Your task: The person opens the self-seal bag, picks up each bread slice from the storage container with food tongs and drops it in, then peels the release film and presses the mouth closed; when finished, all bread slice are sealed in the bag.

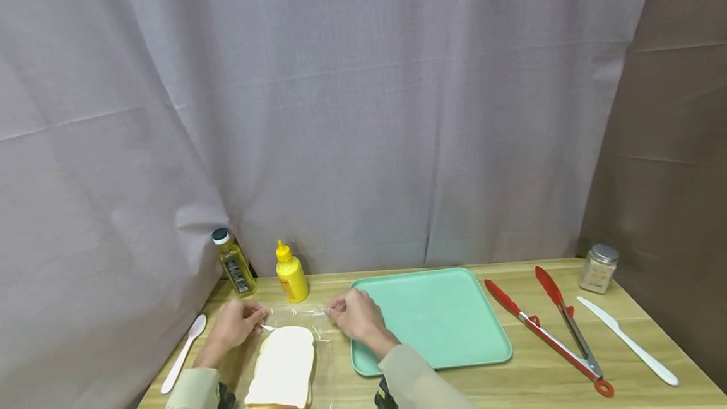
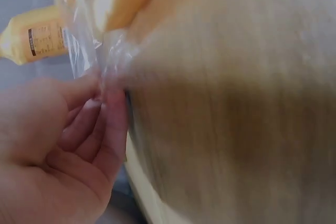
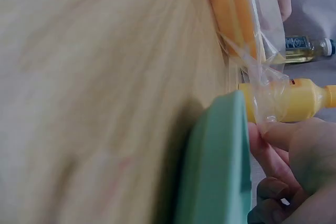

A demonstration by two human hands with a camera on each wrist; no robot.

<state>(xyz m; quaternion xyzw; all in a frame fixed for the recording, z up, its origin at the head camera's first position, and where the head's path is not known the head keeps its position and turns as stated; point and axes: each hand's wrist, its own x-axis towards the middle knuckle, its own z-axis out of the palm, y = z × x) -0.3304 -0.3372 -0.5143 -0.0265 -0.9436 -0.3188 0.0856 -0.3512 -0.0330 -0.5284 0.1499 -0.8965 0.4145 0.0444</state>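
Observation:
A clear plastic bag [image 1: 295,313] lies on the table with a stack of white sliced bread [image 1: 283,368] in it. My left hand [image 1: 235,324] pinches the bag's far left corner between thumb and fingers; the left wrist view shows the gathered film [image 2: 84,40] at the fingertips. At the far right corner, my right hand [image 1: 358,314] pinches the film [image 3: 262,77] in the same way. The bag's far edge stretches between both hands. My right wrist is above the left side of a mint-green tray [image 1: 431,320].
Behind the bag stand a yellow squeeze bottle [image 1: 292,276] and an oil bottle [image 1: 235,264]. A white spoon [image 1: 184,352] lies at left. Right of the tray are red-tipped tongs [image 1: 556,339], a white knife [image 1: 627,343] and a jar [image 1: 599,269]. A grey curtain [image 1: 363,112] hangs behind.

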